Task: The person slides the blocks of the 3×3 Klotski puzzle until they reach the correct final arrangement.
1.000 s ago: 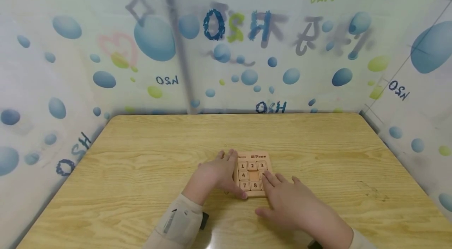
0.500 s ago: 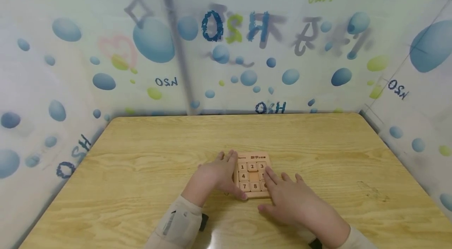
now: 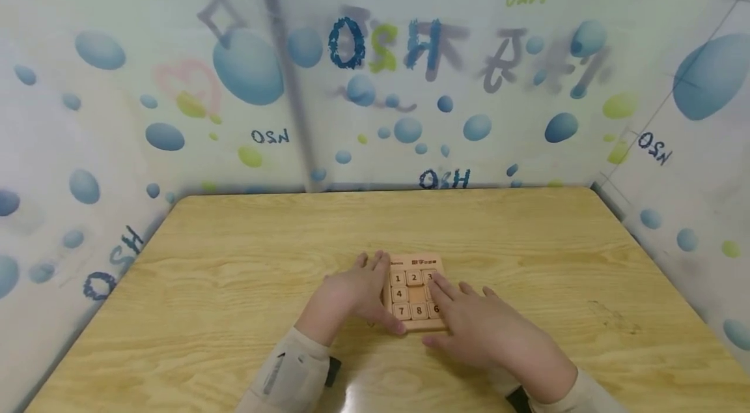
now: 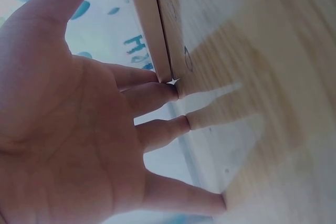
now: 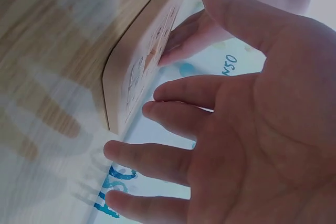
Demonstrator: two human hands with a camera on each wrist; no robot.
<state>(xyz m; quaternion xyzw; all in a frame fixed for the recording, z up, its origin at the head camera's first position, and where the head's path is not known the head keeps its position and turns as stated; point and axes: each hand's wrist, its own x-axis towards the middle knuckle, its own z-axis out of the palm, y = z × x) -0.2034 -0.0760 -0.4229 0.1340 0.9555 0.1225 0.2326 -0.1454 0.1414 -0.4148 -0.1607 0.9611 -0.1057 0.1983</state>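
Note:
A wooden sliding number puzzle (image 3: 418, 325) lies flat on the table. Its tiles read 1, 2, 3 along the top, 4 at middle left, and 7, 8, 6 along the bottom; the centre slot (image 3: 416, 296) is bare. My left hand (image 3: 357, 292) holds the puzzle's left side, thumb at the near corner and fingers along the far part of that edge. Over the right column is my right hand (image 3: 474, 322), its fingers extended, the index and middle fingertips overlapping the 3 tile and hiding the middle-right tile. In the right wrist view its palm (image 5: 262, 129) faces the puzzle, fingers spread.
The wooden table (image 3: 263, 230) stretches out around the puzzle. Behind it and at both sides hangs a pale curtain (image 3: 498, 159) printed with blue and green drops. A dark mark (image 3: 612, 318) shows on the tabletop at the right.
My right fingertips have shifted slightly up the right column, uncovering the 6 tile. The left hand keeps its hold, and the tile arrangement looks the same. The head view has turned slightly right.

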